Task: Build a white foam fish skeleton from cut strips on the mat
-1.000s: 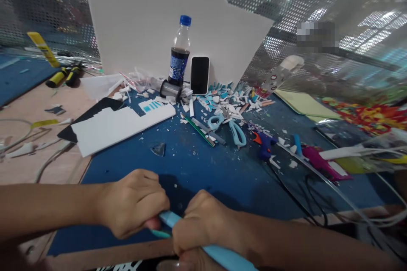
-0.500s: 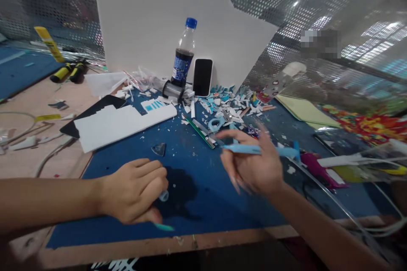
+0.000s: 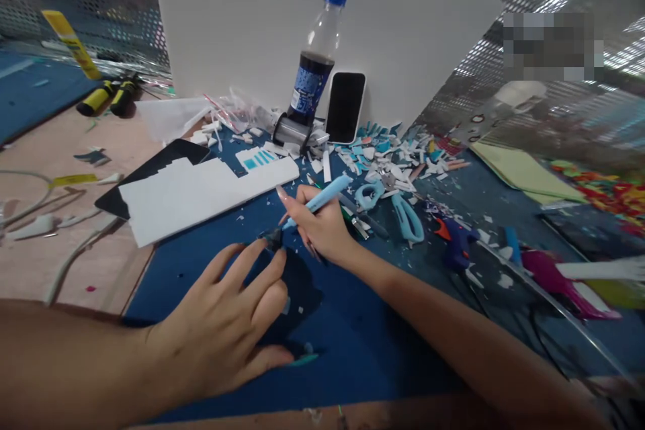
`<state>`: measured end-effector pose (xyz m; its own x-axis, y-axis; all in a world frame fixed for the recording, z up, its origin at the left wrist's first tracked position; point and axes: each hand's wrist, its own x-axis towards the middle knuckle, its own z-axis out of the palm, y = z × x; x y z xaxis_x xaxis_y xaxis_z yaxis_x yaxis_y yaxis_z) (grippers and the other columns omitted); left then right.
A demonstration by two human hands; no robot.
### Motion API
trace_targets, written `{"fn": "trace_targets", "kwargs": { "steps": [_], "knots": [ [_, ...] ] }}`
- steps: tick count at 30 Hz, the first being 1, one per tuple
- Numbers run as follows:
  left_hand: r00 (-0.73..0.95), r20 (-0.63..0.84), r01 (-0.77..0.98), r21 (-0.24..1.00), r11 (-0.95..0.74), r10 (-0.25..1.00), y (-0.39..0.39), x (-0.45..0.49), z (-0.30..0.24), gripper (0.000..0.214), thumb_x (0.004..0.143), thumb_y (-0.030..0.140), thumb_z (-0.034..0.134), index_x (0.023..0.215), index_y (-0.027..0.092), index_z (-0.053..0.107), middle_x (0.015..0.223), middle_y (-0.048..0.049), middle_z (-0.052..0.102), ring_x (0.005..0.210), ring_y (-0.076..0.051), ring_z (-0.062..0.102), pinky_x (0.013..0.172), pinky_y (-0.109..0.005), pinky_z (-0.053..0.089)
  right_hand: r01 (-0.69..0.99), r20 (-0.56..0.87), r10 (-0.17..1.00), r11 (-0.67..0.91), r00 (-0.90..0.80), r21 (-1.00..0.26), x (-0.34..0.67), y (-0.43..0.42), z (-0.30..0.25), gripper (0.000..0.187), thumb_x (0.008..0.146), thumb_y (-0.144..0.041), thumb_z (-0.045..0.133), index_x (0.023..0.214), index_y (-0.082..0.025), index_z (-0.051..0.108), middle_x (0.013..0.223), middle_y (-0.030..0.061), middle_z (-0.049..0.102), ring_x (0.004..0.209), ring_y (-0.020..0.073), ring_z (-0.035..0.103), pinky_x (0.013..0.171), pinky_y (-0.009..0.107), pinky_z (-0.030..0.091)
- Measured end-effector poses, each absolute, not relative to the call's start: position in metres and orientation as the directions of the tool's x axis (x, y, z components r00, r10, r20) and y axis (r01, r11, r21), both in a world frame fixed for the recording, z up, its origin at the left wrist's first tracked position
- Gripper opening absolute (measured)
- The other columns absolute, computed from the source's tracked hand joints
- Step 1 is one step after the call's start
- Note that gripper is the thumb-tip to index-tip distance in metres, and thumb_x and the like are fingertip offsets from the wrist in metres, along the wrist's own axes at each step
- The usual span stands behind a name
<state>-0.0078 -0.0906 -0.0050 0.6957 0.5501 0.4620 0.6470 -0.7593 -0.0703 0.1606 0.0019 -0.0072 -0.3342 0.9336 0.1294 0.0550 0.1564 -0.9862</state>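
My right hand (image 3: pixel 322 225) is closed around a slim light blue pen (image 3: pixel 325 195), its lower end angled down to the left. That end meets a small dark, glossy piece (image 3: pixel 273 238) on the blue work surface (image 3: pixel 363 329). My left hand (image 3: pixel 236 316) lies palm down with fingers spread, and its front fingertips touch the dark piece. Beside the left thumb is a thin teal sliver (image 3: pixel 305 359). A small clear piece (image 3: pixel 286 306) shows by the bent index finger, partly hidden.
A white foam board piece (image 3: pixel 176 198) lies on the left. Behind stand a soda bottle (image 3: pixel 315 57) and a phone (image 3: pixel 345 107), near scattered white and blue scraps (image 3: pixel 385 154). Scissors (image 3: pixel 409 218), a blue glue gun (image 3: pixel 457 242) and a magenta tool (image 3: pixel 559 282) lie right.
My right hand has moved left and down with the pen, onto the dark piece. My left hand has opened out and moved forward to that piece. The view has shifted.
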Motion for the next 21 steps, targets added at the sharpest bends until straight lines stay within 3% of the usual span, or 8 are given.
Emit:
{"fn": "trace_targets", "kwargs": {
  "steps": [3,9,21],
  "knots": [
    [0.696,0.47,0.64,-0.062,-0.766,0.543,-0.0901,-0.0073,-0.0046,0.038,0.092,0.049,0.033,0.085,0.017,0.051,0.113,-0.0138,0.063,0.108,-0.03,0.052,0.088,-0.043,0.039,0.096,0.194,0.917,0.241,-0.349,-0.966,0.1599,0.0013,-0.0068,0.041,0.086,-0.038,0.058,0.056,-0.021,0.036,0.035,-0.011,0.041,0.03,0.0039,0.039,0.043,0.019,0.041],
    [0.711,0.47,0.624,-0.08,-0.777,0.523,-0.0871,-0.0062,-0.0034,0.036,0.096,0.041,0.024,0.083,0.016,0.047,0.112,-0.017,0.064,0.108,-0.03,0.055,0.085,-0.04,0.042,0.18,0.117,0.905,0.206,-0.41,-0.962,0.159,-0.0011,-0.0013,0.043,0.09,-0.036,0.053,0.055,-0.021,0.032,0.04,-0.011,0.035,0.028,0.0028,0.035,0.032,0.017,0.028],
    [0.71,0.453,0.619,-0.035,-0.785,0.54,-0.0894,-0.0056,-0.0029,0.033,0.096,0.035,0.026,0.086,0.016,0.051,0.11,-0.0147,0.066,0.104,-0.03,0.058,0.08,-0.042,0.042,0.213,0.198,0.872,0.319,-0.447,-0.924,0.1588,0.0019,-0.0039,0.043,0.092,-0.028,0.049,0.054,-0.021,0.03,0.041,-0.0105,0.031,0.035,0.0037,0.037,0.044,0.02,0.034]
  ]
}}
